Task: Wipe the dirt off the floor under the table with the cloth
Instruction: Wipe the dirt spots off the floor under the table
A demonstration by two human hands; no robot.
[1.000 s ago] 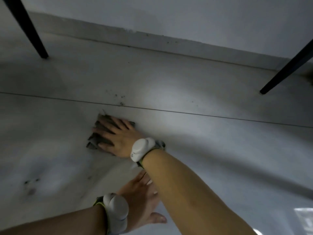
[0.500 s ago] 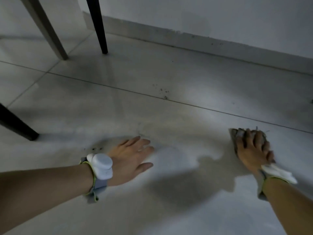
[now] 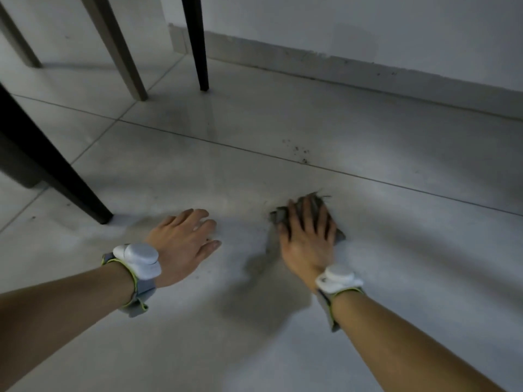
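Far left: a dark block (image 3: 17,162) behind the near black leg (image 3: 56,165) runs out of frame; we can't tell what it is. That leg is cut off at the top, foot planted on the floor (image 3: 254,349) just left of our left hand (image 3: 184,241). Two pale legs (image 3: 119,49) and a thin black leg (image 3: 198,43) stand further back, tops also out of frame.

Left hand is flat on the tile, palm down, fingers spread, gripping nothing. White wrist device (image 3: 140,260) sits on a grey strap. Open tile between the two hands.

Right hand (image 3: 307,239) is pressed flat on the cloth (image 3: 314,202), fingers splayed, pinning it to the floor rather than clenching it. Cloth is mostly hidden under the palm; only dark crumpled edges show past the fingertips and at both sides. Motion blur here, so the outline is vague. It lies just short of the grout line (image 3: 396,182).

Dirt specks (image 3: 300,152) sit on that line, beyond the cloth, not touching it. Specks are small and hard to resolve.

Right of the cloth: bare tile out to the frame edge, skirting (image 3: 368,72) and wall (image 3: 368,29) at the back. Lighting is dim and shadows are heavy below the hands. Both forearms run out of frame at the bottom.
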